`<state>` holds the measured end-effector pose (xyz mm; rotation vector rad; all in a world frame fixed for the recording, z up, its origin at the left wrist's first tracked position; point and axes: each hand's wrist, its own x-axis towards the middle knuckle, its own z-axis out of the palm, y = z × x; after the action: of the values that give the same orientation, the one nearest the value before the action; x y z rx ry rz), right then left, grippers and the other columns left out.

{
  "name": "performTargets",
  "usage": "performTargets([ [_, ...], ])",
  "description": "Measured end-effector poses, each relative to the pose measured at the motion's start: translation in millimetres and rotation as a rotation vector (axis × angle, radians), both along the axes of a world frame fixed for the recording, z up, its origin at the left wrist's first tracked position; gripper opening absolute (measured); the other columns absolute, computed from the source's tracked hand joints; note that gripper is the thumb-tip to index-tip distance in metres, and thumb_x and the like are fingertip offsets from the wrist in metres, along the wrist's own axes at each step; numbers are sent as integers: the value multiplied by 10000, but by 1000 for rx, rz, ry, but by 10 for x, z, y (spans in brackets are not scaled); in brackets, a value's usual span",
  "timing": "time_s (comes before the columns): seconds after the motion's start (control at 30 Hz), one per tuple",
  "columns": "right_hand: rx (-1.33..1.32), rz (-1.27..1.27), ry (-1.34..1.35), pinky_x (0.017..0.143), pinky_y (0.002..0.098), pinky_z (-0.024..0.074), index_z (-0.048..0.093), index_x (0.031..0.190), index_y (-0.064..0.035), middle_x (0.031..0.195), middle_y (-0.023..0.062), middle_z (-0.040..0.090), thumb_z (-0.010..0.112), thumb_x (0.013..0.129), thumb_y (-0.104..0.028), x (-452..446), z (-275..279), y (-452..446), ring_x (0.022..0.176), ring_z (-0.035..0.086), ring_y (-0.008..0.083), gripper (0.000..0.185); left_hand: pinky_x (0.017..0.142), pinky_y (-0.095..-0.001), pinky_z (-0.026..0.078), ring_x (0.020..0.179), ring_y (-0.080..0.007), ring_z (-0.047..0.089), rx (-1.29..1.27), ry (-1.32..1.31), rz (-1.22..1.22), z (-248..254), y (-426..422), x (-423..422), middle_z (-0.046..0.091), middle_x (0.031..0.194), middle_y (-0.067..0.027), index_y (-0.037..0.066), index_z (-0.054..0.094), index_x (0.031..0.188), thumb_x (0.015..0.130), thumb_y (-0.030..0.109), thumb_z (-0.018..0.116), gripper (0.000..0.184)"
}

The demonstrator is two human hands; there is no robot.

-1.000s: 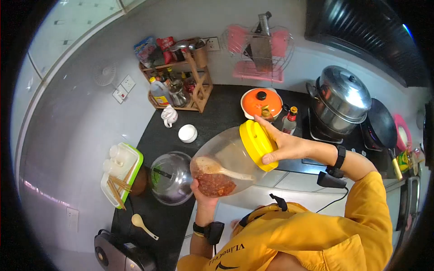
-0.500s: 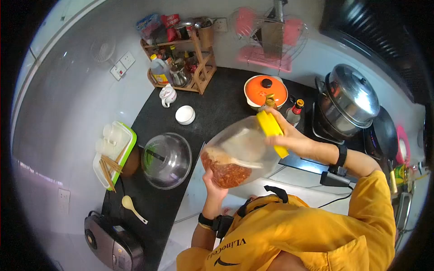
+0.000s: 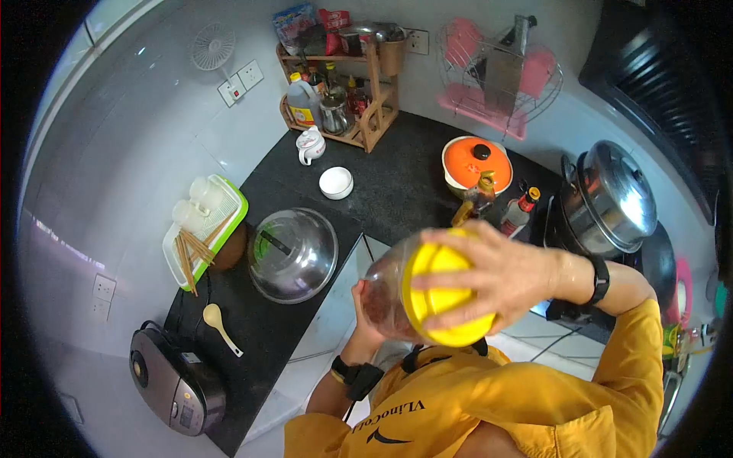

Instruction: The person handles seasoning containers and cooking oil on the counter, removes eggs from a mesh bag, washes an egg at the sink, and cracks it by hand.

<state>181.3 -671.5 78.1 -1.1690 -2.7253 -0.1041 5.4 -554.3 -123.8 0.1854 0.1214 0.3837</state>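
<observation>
A clear plastic jar (image 3: pixel 388 286) with dark reddish contents is held tilted in front of my body, over the counter's edge. Its yellow lid (image 3: pixel 426 263) faces up toward the camera. My left hand (image 3: pixel 363 319) wraps round the jar's lower side, with part of its fingers hidden behind the jar. Across the top of the lid lie the spread fingers of my right hand (image 3: pixel 496 275), gripping it. Just beyond this hand stand an amber glass bottle (image 3: pixel 479 197) and a red-capped sauce bottle (image 3: pixel 519 214).
An orange-lidded pot (image 3: pixel 467 156) and a steel steamer pot (image 3: pixel 618 195) stand to the right. Leftward are a clear dome lid (image 3: pixel 298 263), a white bowl (image 3: pixel 336 183), a ladle (image 3: pixel 221 328), a green-rimmed tray (image 3: pixel 238 214) and a rice cooker (image 3: pixel 179 382). A wooden rack (image 3: pixel 374 107) stands behind.
The jar has turned so its lid faces the camera and its contents show less. My right hand has shifted from the lid's edge to spread over its top. The view has shifted.
</observation>
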Motion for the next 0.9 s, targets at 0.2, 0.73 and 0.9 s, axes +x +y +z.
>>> performTargets([
  [0.2,-179,-353,557,1035,531,161,111,1398,-144,1409,202,136,742,609,-479,218,-549,293,1305,123,411,1064,959,-498,358,1158,-304,426,46,114,171,-204,348,-100,435,1263,-118,109,397,1265,754,569,480,693],
  [0.73,-416,-1147,252,1016,406,285,182,1362,-8,1330,266,265,682,574,-557,1259,-1036,2373,1221,300,408,1082,958,-582,272,1183,-288,395,205,542,-128,-1095,2111,1583,436,1268,-77,139,379,1261,858,473,440,527],
  [0.9,-453,-1323,156,918,594,328,173,1386,-214,1395,157,219,700,518,-530,1465,-1323,2784,1232,277,426,1064,958,-370,326,1171,-288,365,671,819,211,-1306,2197,2047,368,1269,-170,52,320,1317,838,269,555,576],
])
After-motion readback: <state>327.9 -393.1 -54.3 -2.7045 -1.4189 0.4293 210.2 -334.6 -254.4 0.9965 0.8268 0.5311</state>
